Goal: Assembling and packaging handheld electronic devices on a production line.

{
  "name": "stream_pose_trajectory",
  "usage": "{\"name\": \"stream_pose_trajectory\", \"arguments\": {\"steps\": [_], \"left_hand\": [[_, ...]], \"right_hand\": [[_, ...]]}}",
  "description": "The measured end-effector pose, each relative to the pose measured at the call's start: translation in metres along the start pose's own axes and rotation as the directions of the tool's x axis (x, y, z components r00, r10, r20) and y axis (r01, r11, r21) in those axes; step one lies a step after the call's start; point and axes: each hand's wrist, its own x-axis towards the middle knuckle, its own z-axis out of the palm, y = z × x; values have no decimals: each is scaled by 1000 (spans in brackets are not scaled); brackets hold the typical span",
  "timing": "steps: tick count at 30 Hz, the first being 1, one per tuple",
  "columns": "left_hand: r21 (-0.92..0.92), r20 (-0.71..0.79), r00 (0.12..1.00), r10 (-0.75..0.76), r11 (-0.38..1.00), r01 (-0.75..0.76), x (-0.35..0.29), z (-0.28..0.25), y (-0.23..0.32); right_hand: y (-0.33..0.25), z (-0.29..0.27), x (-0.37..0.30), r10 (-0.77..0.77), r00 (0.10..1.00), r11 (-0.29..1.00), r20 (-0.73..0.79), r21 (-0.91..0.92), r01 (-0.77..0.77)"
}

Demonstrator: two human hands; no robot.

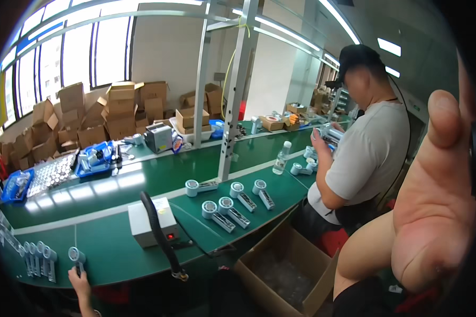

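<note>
Low at the left, my left hand (80, 282) is closed around the handle of a pale blue handheld fan (76, 255) with a round head. It is at the bench's near edge. Beside it, several similar fans (37, 256) stand in a row. Very large and close at the right rim is my right hand (433, 211), raised with its palm showing. Its thumb sticks up apart from the palm, and the other fingers are mostly cut off by the dark rim. Nothing shows in that palm. More handheld fans (236, 203) lie on the green bench (106, 232) in the middle.
A grey box (153, 222) with a black flexible hose (161, 238) sits on the bench. Below its edge is an open carton (285, 264) holding clear plastic. A co-worker (370, 132) at the right handles parts near a bottle (282, 158). A metal post (232, 105) rises mid-bench.
</note>
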Motion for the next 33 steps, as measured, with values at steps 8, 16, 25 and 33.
{"name": "stream_pose_trajectory", "arguments": {"steps": [8,16,25,33], "left_hand": [[234,63,922,-382,904,358,-1,26,-153],[295,-15,944,-331,900,320,-6,-18,-169],[530,419,902,-108,835,-146,51,68,-25],[798,603,780,-167,102,-594,43,105,-13]], "right_hand": [[9,23,-87,342,911,939,-232,59,-338],[-53,13,-304,565,670,650,-482,-240,-721],[-205,31,-641,97,-209,-543,-973,124,-831],[-234,-26,-635,-90,-225,-642,-970,229,-732]]}}
